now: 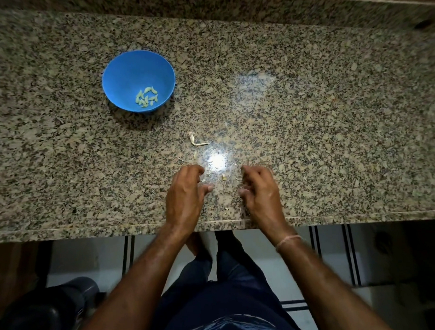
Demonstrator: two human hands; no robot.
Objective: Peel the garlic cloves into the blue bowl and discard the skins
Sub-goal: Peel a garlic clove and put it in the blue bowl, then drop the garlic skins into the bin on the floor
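Overhead, a speckled granite table (pixel 308 106) fills the view, seen from a person standing at its near edge. A blue bowl (pixel 135 68) sits toward the far left, well apart from the hands. A small heap of peeled garlic cloves (pixel 147 96) lies in the near side of its floor. The cloves are slim and pale green, and their tips point every which way, so they share no common axis.

Both hands rest close to the middle of the near edge. The left hand (pixel 186 191) has its fingers curled down to the stone and its thumb stretched toward the right. The right hand (pixel 260 190) is curled too, fingertips tucked under. Whether either one pinches a skin cannot be told.

Between the hands lie tiny papery skin scraps (pixel 223 177). Just beyond them toward the far edge is a curled skin strip (pixel 194 141). Its long axis runs from far left to near right, and its thin tail points toward the right edge.

The step looks like gathering the skins for discarding. It would go best by raking with both hands inward into one pile, the big strip included. The scraps are light and close in colour to the granite, so slow sweeps and a check under the glare would help.
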